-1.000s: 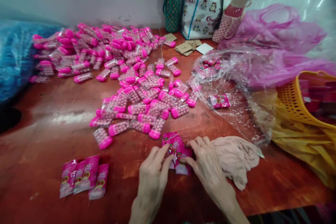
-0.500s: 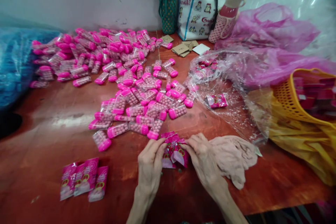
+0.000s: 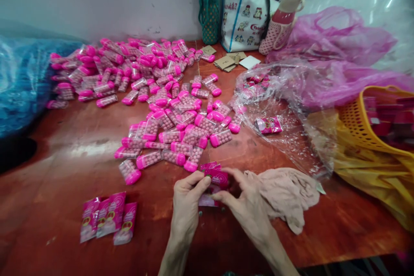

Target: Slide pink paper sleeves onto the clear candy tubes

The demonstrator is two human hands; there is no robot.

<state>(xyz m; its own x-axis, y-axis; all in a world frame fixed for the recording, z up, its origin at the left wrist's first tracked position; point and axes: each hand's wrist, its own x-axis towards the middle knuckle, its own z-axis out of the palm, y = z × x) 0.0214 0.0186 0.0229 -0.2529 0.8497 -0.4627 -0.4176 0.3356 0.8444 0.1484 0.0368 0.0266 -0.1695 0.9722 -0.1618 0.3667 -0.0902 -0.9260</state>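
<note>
My left hand [image 3: 187, 196] pinches a small glossy pink printed packet [image 3: 219, 177] between thumb and fingers, just in front of the heap. My right hand [image 3: 249, 198] curves round the packet's right side, its index finger at the upper edge and its thumb lower down. More pink packaging lies beneath, partly hidden by the hands. To the left, several similar pink packets [image 3: 111, 215] with clear lower parts lie overlapping on the table. Beyond my hands is a large heap of clear pink-capped containers [image 3: 168, 116] filled with small pink balls.
A beige cloth [image 3: 287, 194] lies beside my right hand on the reddish table [image 3: 64, 172]. Clear plastic with a pink packet [image 3: 269, 125], a yellow basket [image 3: 352, 116] and pink bags [image 3: 339, 34] fill the right. Cardboard pieces [image 3: 226, 61], a tote bag [image 3: 247, 21] and bottles stand behind.
The pink packet between my hands has been lifted and turned, its upper part now upright. My right thumb and index finger have spread apart around it. The view has shifted slightly.
</note>
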